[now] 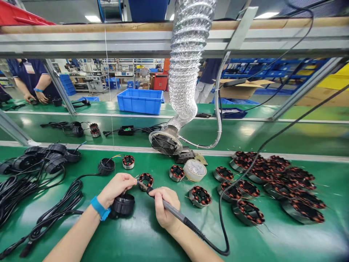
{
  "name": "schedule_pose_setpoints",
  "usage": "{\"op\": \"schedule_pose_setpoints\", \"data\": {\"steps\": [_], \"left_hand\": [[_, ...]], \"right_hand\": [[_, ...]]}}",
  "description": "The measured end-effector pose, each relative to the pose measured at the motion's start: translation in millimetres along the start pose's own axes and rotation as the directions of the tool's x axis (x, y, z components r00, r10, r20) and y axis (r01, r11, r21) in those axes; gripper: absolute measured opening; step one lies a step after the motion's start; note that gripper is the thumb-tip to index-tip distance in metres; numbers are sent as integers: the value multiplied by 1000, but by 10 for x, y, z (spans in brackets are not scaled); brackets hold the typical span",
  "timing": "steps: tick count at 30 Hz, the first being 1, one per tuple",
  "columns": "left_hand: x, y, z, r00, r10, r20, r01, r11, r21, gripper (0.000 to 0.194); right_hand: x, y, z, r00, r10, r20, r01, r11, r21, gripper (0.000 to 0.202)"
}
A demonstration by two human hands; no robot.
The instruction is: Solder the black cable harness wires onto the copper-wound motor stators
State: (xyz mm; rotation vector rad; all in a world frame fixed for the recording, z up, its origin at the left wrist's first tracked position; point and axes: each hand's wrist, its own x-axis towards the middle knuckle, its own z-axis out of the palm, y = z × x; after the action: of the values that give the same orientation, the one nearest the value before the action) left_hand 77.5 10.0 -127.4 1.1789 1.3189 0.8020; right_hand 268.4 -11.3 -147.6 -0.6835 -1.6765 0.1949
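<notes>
Left hand (120, 187): fingers pinched together at the stator's (149, 179) left edge, anything between them too small to tell | Right hand (167, 207): fingers grasping the soldering iron (174, 211), its tip by the left fingertips | Stator: on the green surface (141, 240), beyond the black housing (123, 205) beside the blue wristband (100, 208)
</notes>
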Motion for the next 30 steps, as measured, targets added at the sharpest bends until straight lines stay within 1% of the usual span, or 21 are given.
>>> {"op": "schedule_pose_setpoints", "data": {"steps": [4,7,9,12,15,18,20,23,27,30], "left_hand": [[-4,-11,0,1000,3,0,-3,1000,6,42],[-2,-16,-1,1000,5,-4,-5,1000,12,41],[3,-21,-2,1000,7,-7,-7,1000,13,41],[13,-32,-6,1000,8,-6,-8,1000,6,42],[22,-41,-12,1000,4,-1,-4,1000,0,43],[24,-39,-16,1000,4,3,-4,1000,-4,45],[21,-36,-16,1000,6,3,-6,1000,-7,45],[14,-29,-14,1000,1,-2,-1,1000,-5,45],[10,-16,-9,1000,1,-8,-1,1000,-4,45],[12,-7,-8,1000,-5,-9,5,1000,-7,45]], "right_hand": [[-4,0,2,1000,-25,6,25,1000,-1,23],[5,-23,1,1000,10,-13,-10,1000,-3,24],[-7,-24,4,997,75,-19,-75,997,-24,26],[-58,23,21,971,239,-17,-239,971,-24,30],[-99,87,49,917,397,-19,-394,915,88,33],[-94,111,69,877,479,-27,-460,855,240,35],[-81,106,75,866,500,-25,-470,829,304,35],[-80,101,76,863,505,-24,-473,823,315,35],[-81,139,78,876,482,-25,-463,854,235,32],[-41,177,91,903,430,-3,-425,894,145,25]]}}
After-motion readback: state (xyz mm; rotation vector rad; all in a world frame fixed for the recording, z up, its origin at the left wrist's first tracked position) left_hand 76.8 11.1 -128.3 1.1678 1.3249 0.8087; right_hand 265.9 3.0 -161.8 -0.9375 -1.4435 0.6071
